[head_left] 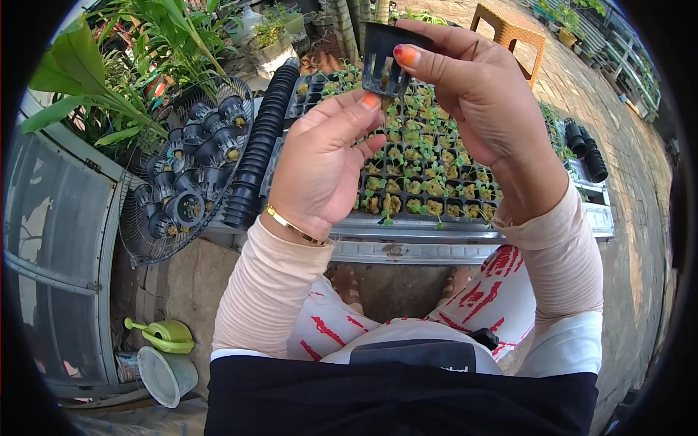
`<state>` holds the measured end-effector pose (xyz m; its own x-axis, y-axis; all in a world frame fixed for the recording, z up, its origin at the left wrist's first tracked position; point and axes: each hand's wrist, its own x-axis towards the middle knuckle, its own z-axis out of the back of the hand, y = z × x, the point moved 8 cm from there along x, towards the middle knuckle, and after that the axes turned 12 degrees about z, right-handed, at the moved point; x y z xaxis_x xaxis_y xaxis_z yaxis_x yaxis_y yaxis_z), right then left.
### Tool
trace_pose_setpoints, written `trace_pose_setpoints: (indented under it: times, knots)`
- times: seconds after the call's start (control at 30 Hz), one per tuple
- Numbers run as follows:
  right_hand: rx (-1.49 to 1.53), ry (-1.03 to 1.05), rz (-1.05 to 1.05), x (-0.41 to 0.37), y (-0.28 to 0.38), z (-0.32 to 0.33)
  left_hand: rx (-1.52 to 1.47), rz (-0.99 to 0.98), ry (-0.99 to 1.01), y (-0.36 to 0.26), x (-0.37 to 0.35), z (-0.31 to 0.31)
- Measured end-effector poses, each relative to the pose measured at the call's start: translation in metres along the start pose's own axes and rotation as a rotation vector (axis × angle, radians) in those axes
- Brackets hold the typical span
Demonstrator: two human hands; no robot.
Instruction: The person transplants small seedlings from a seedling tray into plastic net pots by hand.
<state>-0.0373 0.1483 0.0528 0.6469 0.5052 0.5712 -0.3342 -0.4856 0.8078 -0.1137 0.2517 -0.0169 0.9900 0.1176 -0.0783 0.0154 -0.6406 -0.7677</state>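
Both hands raise a black slotted net pot (383, 62) above the seedling tray. My right hand (472, 80) grips its rim, thumb on the near side. Below it, the fingertips of my left hand (327, 145) pinch at the base of the pot; what lies between them, perhaps a wick or roots, is too small to make out. Under the hands, the black seedling tray (407, 196) holds many small green seedlings in brownish plugs. A long nested stack of black net pots (254, 156) lies left of the tray.
A wire basket (131, 236) at the left holds several net pots. More stacked black pots (595, 163) lie at the right end of the metal table (436, 252). A green watering can (167, 336) and a pale bucket (167, 378) stand low at the left. Behind is an orange stool (515, 25).
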Motion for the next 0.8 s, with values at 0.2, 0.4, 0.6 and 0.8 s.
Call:
trace_pose_setpoints:
  times: [0.2,0.4,0.6,0.8]
  knots:
    - [-0.112,0.152,-0.030,0.033,0.013,-0.065,0.399,-0.195,-0.182,-0.071,-0.033,0.030]
    - [0.156,0.266,-0.018,0.055,-0.004,-0.146,0.647,-0.279,-0.400,-0.147,-0.085,0.074]
    - [-0.043,0.355,0.036,0.073,-0.069,-0.243,0.926,-0.249,-0.722,-0.194,-0.139,0.134]
    - [-0.307,0.635,-0.179,0.046,-0.120,-0.320,0.895,-0.185,-0.777,-0.188,-0.176,0.182]
